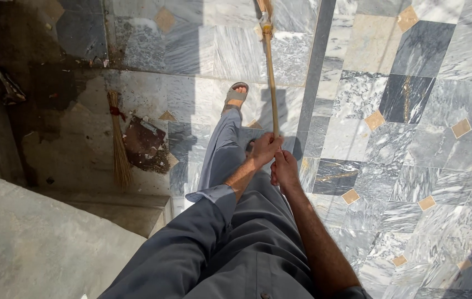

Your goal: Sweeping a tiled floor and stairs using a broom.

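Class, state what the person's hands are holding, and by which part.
Both the left hand and right hand grip a long wooden stick at its near end.

- A home's outdoor courtyard or terrace was shown.
- Grey marble floor tiles [407, 99] with tan diamond insets were seen in sunlight.
- 1 hand broom [118, 144] and a dustpan [143, 138] were left beside a rough concrete ledge [36, 243].
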